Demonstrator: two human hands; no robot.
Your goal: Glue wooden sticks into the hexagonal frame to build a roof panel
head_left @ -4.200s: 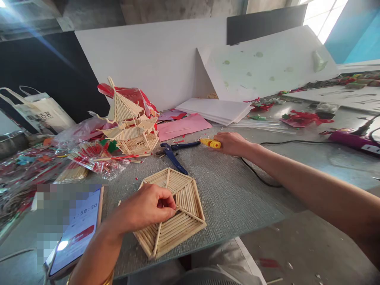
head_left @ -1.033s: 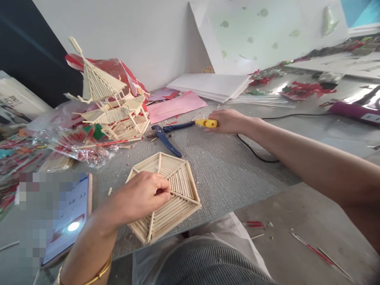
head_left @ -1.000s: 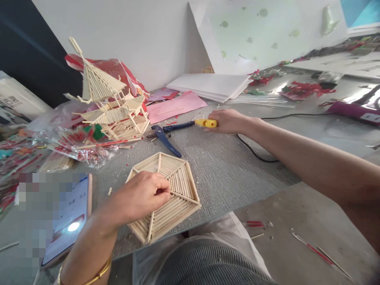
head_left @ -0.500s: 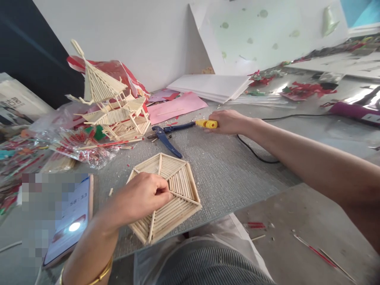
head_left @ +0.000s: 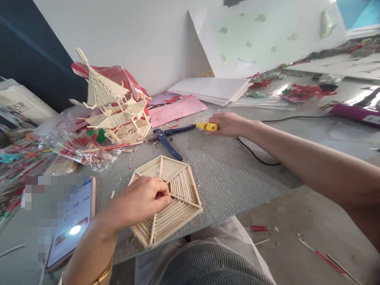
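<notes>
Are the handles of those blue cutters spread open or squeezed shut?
Spread open: the cutters lie with both handles splayed apart.

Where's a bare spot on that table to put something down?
The biggest bare patch of table is right of the stick panel, bordered by the blue cutter, black cable and front edge. A smaller gap lies between phone and panel, partly behind the left forearm. Crowded: the far left, with crinkly plastic and stick tower.
</notes>
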